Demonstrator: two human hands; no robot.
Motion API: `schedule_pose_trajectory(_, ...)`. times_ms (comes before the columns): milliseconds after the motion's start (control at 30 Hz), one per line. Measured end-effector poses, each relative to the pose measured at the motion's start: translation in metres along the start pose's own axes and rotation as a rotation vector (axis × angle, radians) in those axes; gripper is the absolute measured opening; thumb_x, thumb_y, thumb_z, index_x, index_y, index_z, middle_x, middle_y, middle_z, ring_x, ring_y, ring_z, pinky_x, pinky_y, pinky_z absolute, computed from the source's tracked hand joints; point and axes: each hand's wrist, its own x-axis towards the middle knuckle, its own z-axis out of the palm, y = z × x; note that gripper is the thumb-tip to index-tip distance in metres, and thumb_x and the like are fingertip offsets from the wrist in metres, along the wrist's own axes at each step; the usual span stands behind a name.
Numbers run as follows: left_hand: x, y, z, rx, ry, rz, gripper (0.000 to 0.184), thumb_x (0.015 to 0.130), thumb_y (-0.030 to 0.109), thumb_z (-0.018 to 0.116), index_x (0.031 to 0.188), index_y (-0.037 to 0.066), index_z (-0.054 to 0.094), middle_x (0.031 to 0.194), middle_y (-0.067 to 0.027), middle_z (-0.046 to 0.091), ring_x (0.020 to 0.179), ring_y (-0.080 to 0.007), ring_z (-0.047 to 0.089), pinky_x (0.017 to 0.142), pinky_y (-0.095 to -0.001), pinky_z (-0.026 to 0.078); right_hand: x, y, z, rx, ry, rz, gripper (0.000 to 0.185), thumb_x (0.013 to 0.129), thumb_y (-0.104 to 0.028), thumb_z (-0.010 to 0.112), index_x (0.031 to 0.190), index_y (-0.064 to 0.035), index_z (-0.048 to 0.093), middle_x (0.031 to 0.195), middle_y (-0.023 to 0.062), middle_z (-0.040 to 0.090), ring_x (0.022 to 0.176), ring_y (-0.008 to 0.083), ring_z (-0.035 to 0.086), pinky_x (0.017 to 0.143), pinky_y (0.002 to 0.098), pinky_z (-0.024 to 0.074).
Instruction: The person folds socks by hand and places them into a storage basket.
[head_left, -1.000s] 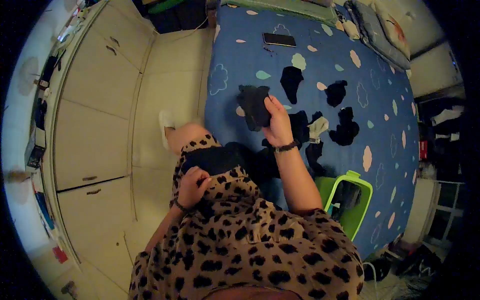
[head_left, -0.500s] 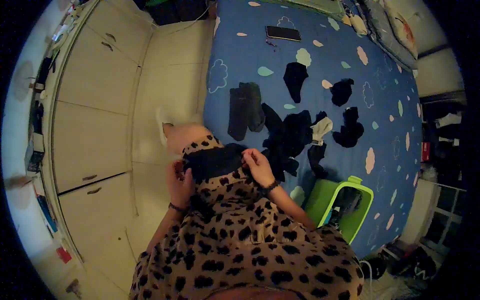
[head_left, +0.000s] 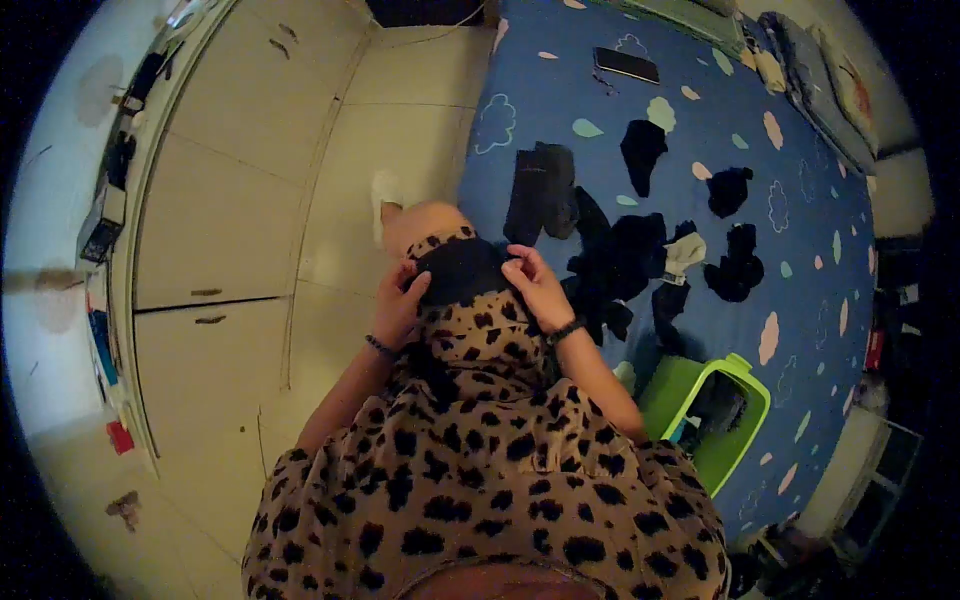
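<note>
A black sock point(head_left: 460, 271) lies stretched sideways across my thigh, over the leopard-print dress point(head_left: 480, 450). My left hand point(head_left: 398, 303) holds its left end, thumb and fingers curled around the edge. At the opposite end, my right hand point(head_left: 540, 290) pinches the fabric between thumb and fingers. Just beyond, a pair of dark grey socks point(head_left: 541, 192) is laid flat on the bed. A heap of black socks point(head_left: 620, 258) sits to the right of my right hand, with a light grey sock point(head_left: 685, 254) at its side.
More black socks point(head_left: 643, 155) are spread over the blue bed sheet point(head_left: 800, 310). A green basket point(head_left: 757, 405) holding dark cloth stands near my right elbow. Farther back lies a phone point(head_left: 627, 65). White cabinets point(head_left: 215, 220) line the left side.
The view has shifted, so the bed and cabinets appear farther right. Both hands stay on the black sock, which now lies flatter and straighter over my thigh.
</note>
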Motion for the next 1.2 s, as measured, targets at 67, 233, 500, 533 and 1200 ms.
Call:
schedule_pose_trajectory(67, 0.002, 0.001, 0.001, -0.058, -0.016, 0.061, 0.031, 0.087, 0.008, 0.065, 0.113, 0.0, 0.052, 0.106, -0.0046, 0.058, 0.097, -0.0132, 0.053, 0.088, -0.0286, 0.044, 0.009, 0.006, 0.002, 0.041, -0.044, 0.002, 0.04, 0.091, -0.023, 0.064, 0.123, -0.0017, 0.052, 0.103, -0.0004, 0.057, 0.098, 0.0106, 0.053, 0.09, 0.0245, 0.0419)
schedule_pose_trajectory(233, -0.005, 0.013, 0.01, -0.168, -0.019, 0.166, 0.038, 0.087, 0.002, 0.059, 0.123, 0.002, 0.048, 0.111, -0.004, 0.056, 0.102, -0.0139, 0.052, 0.091, -0.0294, 0.043, 0.026, -0.004, 0.007, 0.279, -0.086, 0.164, 0.021, 0.09, -0.018, 0.066, 0.105, -0.0045, 0.062, 0.099, 0.0008, 0.063, 0.089, 0.0097, 0.058, 0.08, 0.0248, 0.0475)
schedule_pose_trajectory(500, -0.035, 0.043, 0.007, -0.171, -0.19, 0.179, 0.035, 0.088, -0.001, 0.054, 0.121, 0.005, 0.048, 0.097, -0.0002, 0.051, 0.09, -0.0105, 0.05, 0.083, -0.0255, 0.042, -0.009, -0.013, 0.015, 0.214, 0.093, -0.224, 0.008, 0.089, -0.011, 0.063, 0.089, -0.009, 0.056, 0.081, -0.0048, 0.053, 0.076, 0.0064, 0.051, 0.07, 0.0228, 0.043)
schedule_pose_trajectory(533, -0.036, 0.035, 0.008, -0.171, -0.199, 0.176, 0.035, 0.088, -0.001, 0.054, 0.121, 0.005, 0.048, 0.097, -0.0002, 0.051, 0.09, -0.0105, 0.05, 0.083, -0.0255, 0.042, -0.017, -0.016, 0.019, 0.163, 0.166, -0.317, 0.01, 0.088, -0.012, 0.064, 0.086, -0.0086, 0.054, 0.079, -0.0055, 0.05, 0.074, 0.0058, 0.047, 0.069, 0.023, 0.0409)
schedule_pose_trajectory(1200, -0.054, 0.034, 0.014, 0.656, 0.035, 0.643, 0.013, 0.083, 0.003, 0.065, 0.094, 0.0, 0.057, 0.087, -0.0086, 0.057, 0.086, -0.0235, 0.057, 0.076, -0.0327, 0.046, -0.064, -0.005, 0.069, -0.768, 0.05, -0.768, 0.057, 0.076, -0.021, 0.072, 0.124, -0.0006, 0.048, 0.127, 0.0201, 0.048, 0.119, 0.0379, 0.044, 0.103, 0.0449, 0.035)
